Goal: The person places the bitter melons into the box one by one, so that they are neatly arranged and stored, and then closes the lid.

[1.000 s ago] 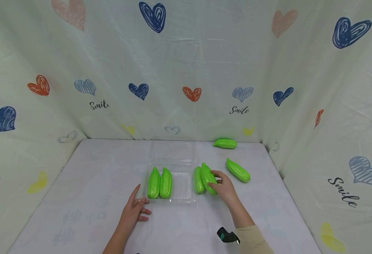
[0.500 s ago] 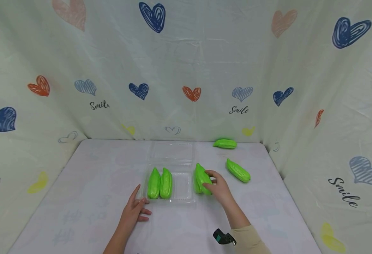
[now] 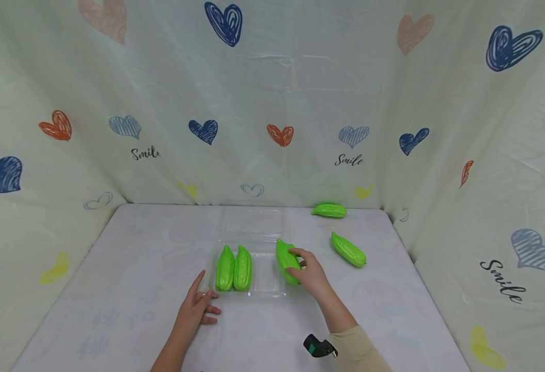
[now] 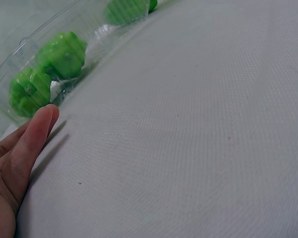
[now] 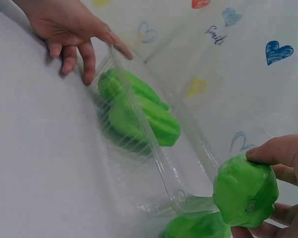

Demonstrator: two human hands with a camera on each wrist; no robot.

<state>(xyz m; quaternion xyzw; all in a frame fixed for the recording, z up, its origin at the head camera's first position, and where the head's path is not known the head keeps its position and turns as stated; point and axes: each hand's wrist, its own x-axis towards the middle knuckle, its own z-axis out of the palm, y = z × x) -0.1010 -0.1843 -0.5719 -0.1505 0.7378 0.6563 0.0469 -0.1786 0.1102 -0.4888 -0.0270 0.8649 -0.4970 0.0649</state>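
My right hand (image 3: 313, 275) grips a green bitter melon (image 3: 284, 259) by its sides, at the right edge of a clear plastic box (image 3: 267, 275). In the right wrist view this held bitter melon (image 5: 243, 191) is raised beside the box's corner. Another bitter melon (image 5: 198, 226) lies below it outside the box, mostly hidden in the head view. Two bitter melons, one left (image 3: 225, 268) and one right (image 3: 242, 268), stand side by side in the box's left half. My left hand (image 3: 197, 309) rests at the box's front left corner, fingers loosely extended, thumb (image 4: 37, 130) close to the wall.
The box's clear lid (image 3: 252, 222) lies folded back towards the curtain. To the right, one bitter melon (image 3: 349, 250) lies slanted and another bitter melon (image 3: 329, 210) lies at the table's back edge. A black wrist device (image 3: 319, 346) sits by the right sleeve (image 3: 360, 349).
My right hand has carried the bitter melon left, over the one lying beside the box and up to the box's right edge. My left hand has stayed at the corner.
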